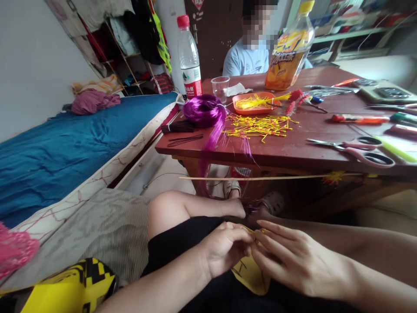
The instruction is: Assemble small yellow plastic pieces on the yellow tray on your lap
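1. Above the lap in black cloth (182, 243), the bare left hand (221, 250) curls thumb and fingers into what looks like a pinch on a small, slender yellow piece (262, 231), mostly hidden by the fingers.
2. Meeting it at the fingertips, the bare right hand (289, 256) has its fingers long and close together; its thumb is hidden, so I cannot tell whether it grips.
3. Just below both hands lies a flat yellow sheet marked with dark strokes (252, 278) (paper or card, hard to say).
4. The handwork seems underway rather than finished: one piece is between the fingers, while many thin yellow stems with reddish tips (260, 126) lie loose; how many are done cannot be told.
5. On the dark red wooden table (286, 150) are a glossy purple hank of fibre (202, 111), a shallow orange plastic dish (257, 111) and pink-handled metal scissors (352, 144).
6. Beyond it sits a person in a light-blue shirt (246, 58); leftward stands a bed with a shiny blue cover (81, 121).
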Demonstrator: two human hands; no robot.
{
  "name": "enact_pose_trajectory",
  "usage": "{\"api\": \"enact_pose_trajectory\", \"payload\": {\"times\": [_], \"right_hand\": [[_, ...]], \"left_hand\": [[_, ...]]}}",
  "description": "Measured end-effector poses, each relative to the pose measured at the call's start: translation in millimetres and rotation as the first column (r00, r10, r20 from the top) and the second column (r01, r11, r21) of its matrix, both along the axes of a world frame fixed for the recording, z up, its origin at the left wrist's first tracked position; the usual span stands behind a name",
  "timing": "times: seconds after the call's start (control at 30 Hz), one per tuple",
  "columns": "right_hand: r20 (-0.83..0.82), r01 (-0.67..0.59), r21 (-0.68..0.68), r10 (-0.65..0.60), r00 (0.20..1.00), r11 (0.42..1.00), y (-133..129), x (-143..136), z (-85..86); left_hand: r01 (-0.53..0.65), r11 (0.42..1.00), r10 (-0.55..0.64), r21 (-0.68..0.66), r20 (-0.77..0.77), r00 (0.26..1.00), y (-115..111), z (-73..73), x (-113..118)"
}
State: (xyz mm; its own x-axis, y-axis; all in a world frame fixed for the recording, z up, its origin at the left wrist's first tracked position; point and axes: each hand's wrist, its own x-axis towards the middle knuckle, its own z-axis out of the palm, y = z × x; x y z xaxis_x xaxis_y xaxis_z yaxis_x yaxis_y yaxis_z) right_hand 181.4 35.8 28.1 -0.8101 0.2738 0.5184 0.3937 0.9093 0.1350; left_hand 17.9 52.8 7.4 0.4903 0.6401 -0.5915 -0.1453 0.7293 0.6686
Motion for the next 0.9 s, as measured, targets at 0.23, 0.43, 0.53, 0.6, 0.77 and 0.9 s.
{"api": "enact_pose_trajectory", "payload": {"times": [0.23,0.43,0.53,0.6,0.77,0.9], "right_hand": [[-0.163,0.004,-0.212,-0.040,0.986,0.977,3,-1,-1.5],[-0.213,0.060,-0.805,-0.382,0.899,0.590,2,-7,-8.5],[-0.202,0.007,-0.920,-0.489,0.848,0.393,2,-10,-6.0],[-0.220,-0.027,-0.931,-0.499,0.838,0.365,2,-10,-5.8],[-0.325,-0.080,-0.881,-0.473,0.819,0.466,1,-7,-14.0],[-0.336,-0.094,-0.880,-0.470,0.816,0.465,3,-8,-13.8]], "left_hand": [[-0.043,0.996,0.043,0.085,0.000,0.999,-5,3.7,-3],[0.075,0.798,0.093,0.598,-0.246,0.965,-10,12.3,-5],[0.125,0.710,0.131,0.693,-0.304,0.944,-12,12.0,-4],[0.116,0.708,0.141,0.697,-0.299,0.944,-13,10.4,-4],[0.054,0.783,0.136,0.620,-0.255,0.957,-14,7.1,-1],[0.061,0.753,0.167,0.655,-0.280,0.945,-18,8.3,3]]}}
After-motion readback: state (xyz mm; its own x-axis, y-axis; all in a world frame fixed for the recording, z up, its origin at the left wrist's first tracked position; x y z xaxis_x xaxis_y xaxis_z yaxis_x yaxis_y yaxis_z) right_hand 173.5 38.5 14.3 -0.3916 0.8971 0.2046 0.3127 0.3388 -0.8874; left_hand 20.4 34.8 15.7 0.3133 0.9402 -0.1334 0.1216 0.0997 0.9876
